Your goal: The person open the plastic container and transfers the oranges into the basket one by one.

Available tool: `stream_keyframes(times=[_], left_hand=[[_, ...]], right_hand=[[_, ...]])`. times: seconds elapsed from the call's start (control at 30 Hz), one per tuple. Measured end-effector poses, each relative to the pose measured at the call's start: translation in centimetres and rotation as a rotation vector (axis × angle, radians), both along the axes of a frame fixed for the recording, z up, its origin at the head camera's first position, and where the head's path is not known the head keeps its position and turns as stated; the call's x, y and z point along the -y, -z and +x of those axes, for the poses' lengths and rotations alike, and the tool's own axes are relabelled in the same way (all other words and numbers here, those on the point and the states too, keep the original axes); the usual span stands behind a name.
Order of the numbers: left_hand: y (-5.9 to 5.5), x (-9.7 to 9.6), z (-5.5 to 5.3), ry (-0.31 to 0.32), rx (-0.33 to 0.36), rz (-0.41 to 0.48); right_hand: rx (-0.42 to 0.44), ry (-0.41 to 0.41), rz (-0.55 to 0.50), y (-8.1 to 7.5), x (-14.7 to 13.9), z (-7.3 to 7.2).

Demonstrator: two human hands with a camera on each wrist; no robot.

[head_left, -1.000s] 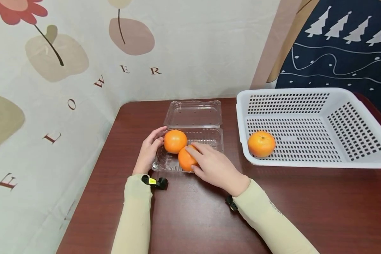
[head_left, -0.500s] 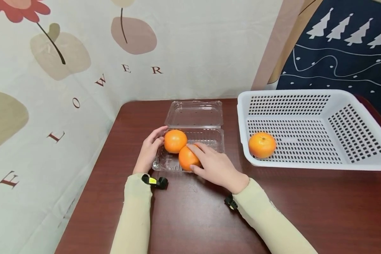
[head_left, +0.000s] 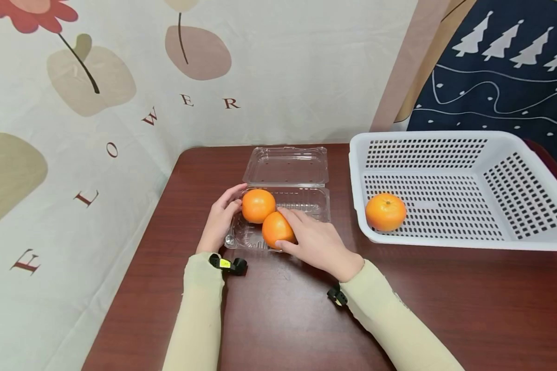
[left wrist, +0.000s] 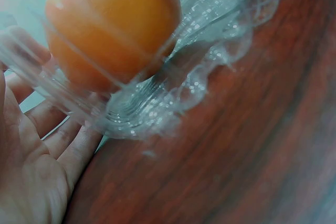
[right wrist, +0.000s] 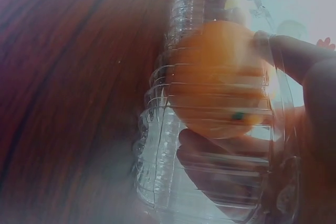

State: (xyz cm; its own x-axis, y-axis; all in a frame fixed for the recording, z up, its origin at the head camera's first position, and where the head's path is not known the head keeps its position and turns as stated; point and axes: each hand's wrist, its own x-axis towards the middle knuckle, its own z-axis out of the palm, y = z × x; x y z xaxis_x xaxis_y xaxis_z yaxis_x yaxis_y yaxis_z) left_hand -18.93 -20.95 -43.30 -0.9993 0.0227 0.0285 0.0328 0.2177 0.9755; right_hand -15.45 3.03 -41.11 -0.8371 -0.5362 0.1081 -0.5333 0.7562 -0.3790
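A clear plastic clamshell container (head_left: 306,198) lies with its lid (head_left: 285,167) folded back on the table. Two oranges sit in its base: one at the back left (head_left: 258,206), the other at the front (head_left: 277,230), against each other. My left hand (head_left: 219,219) holds the container's left wall, thumb over the rim beside the back orange; in the left wrist view the fingers (left wrist: 68,140) lie along the outside. My right hand (head_left: 317,242) grips the front orange from the right, thumb in front; the right wrist view shows this orange (right wrist: 218,80) through the ribbed wall.
To the right stands a white perforated plastic basket (head_left: 445,239) with one orange (head_left: 386,212) in its near left corner. The dark red wooden table (head_left: 278,319) meets a printed cloth (head_left: 297,77) along its back edge.
My right hand shifts its fingers slightly on the front orange, which turns or moves very little. The left hand stays at the container's wall. The whole view drifts slightly.
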Motion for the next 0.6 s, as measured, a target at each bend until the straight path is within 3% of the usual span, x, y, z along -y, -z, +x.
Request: stream_keyframes(times=[0.6], left_hand=[[0.31,-0.03,-0.14,-0.002,0.000,-0.008]], right_hand=[[-0.035,0.041,-0.034,0.38,0.27,-0.27]])
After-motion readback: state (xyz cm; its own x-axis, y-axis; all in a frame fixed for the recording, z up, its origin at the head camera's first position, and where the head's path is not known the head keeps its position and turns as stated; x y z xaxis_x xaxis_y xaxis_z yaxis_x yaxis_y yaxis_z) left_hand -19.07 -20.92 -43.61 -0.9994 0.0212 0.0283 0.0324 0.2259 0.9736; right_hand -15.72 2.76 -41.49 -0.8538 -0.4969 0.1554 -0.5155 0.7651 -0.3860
